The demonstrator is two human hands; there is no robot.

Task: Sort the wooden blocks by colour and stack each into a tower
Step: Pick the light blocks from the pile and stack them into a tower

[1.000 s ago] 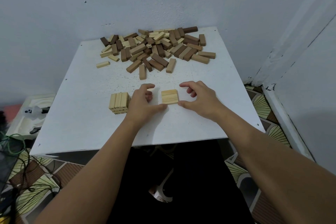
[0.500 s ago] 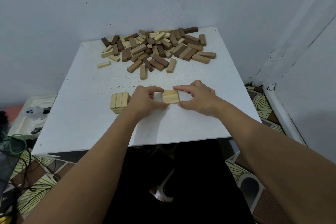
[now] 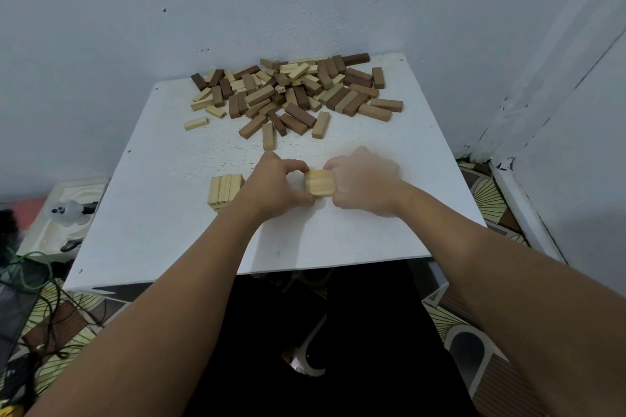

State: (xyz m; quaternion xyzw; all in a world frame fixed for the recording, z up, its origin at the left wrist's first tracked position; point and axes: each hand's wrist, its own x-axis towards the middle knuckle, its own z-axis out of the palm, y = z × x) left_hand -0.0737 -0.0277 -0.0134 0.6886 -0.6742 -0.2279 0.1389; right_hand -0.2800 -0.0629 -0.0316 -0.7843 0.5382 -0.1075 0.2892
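- Head view: pale layer (image 3: 319, 183) on tabletop (image 3: 162, 213), squeezed between both hands.
- Left hand (image 3: 274, 184) fingers curled on its left side; right hand (image 3: 367, 184) fingers curled on its right side (blurred).
- Stack (image 3: 225, 191) lies just left of left hand, so nearer that hand.
- Block seams in layer run left–right.
- Pile (image 3: 294, 95) well apart, behind.
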